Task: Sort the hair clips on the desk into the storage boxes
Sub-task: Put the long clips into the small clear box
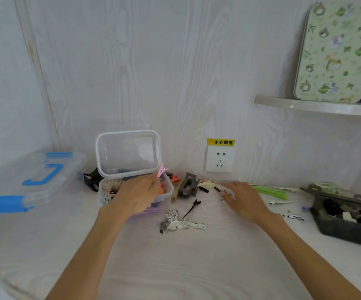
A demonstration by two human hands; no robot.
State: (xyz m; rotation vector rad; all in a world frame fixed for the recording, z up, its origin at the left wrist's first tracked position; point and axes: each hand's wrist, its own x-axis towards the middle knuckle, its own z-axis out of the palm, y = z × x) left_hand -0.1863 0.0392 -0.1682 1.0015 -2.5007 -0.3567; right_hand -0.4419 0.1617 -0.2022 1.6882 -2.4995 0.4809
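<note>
Left hand [139, 194] positioned over the open clear storage box [166, 197], fingers curled, pinching a pink hair clip [161, 171] at the box's rear right corner, beside the raised lid [128, 153]. Box already loaded with assorted clips; purple clip [151, 211] lying against its front wall.

Right hand [245, 199] laid low on the desk [175, 267], fingers extended toward small dark clips [217, 189] near the wall; actual hold on anything not determinable.

Loose on the desk between the hands: grey claw clip [188, 185], thin black clip [193, 206], silver and white clips in a cluster [175, 220]. Black claw clip [92, 180] behind the box on its left. Green clip [270, 191] and white slim clips [280, 202] to the right of the right hand.

Dark storage box [343, 228] at the right edge, open, holding dark items. Blue-latched clear container [34, 180] at the left, closed. Wall socket [219, 159] with yellow warning label above the desk. Floral board [335, 53] upright on a shelf [317, 107].
</note>
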